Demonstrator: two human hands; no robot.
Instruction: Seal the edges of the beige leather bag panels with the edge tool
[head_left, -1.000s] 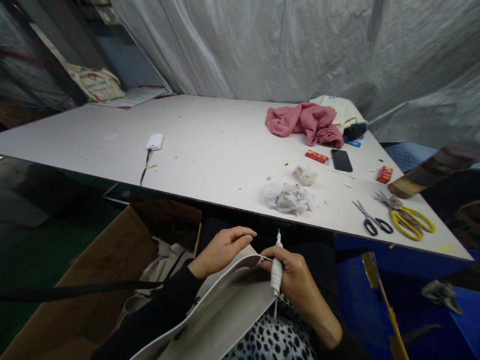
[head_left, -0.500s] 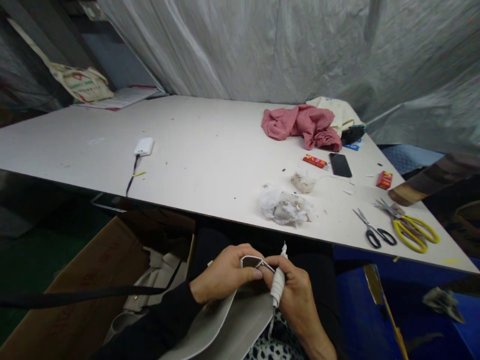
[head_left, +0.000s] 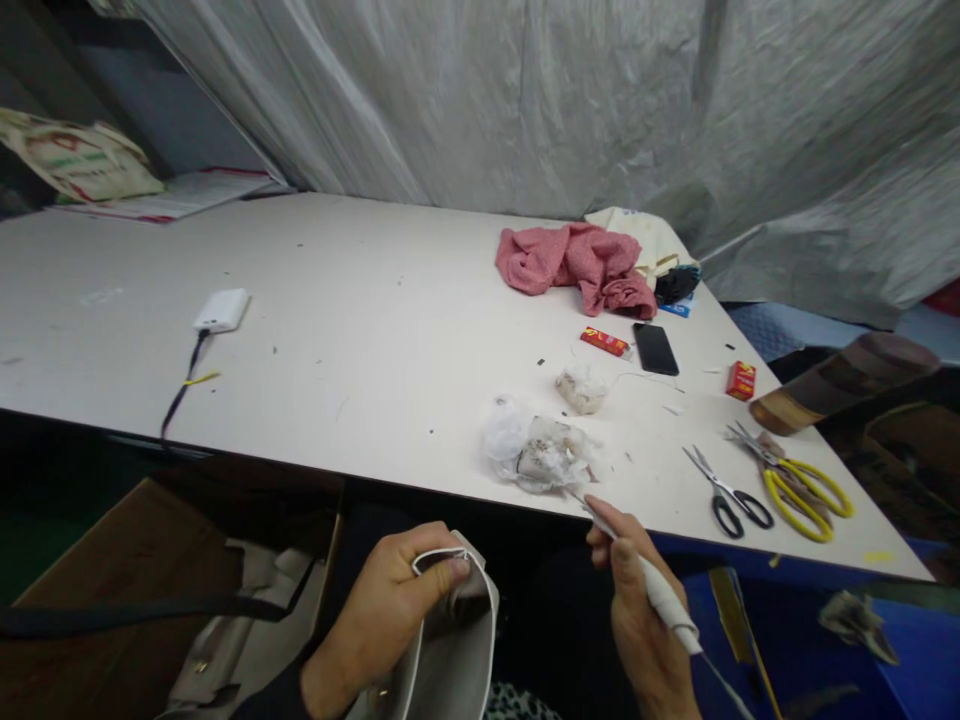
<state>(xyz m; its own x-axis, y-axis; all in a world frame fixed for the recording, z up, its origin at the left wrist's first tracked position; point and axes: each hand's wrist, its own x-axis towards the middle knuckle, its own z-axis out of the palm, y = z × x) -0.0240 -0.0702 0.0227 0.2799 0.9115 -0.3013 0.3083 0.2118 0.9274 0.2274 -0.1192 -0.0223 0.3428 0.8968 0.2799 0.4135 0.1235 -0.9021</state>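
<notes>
Table (head_left: 360,350) beyond; pale bag (head_left: 456,655) seemingly between left fingers (head_left: 420,541).

Passable toward twelve o'clock from the right hand (head_left: 643,597), up to the dark phone (head_left: 656,349); blocked at eleven by the plastic-wrapped bundle (head_left: 546,458), at one by the black-handled scissors (head_left: 721,487).

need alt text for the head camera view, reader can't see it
A person's left hand grips the edge of a pale curved piece while the right hand holds a white-handled tool, its tip near a plastic-wrapped lump on a white table. Black-handled scissors and yellow-handled scissors lie to the right, with a phone and reddish cloth farther back.
</notes>
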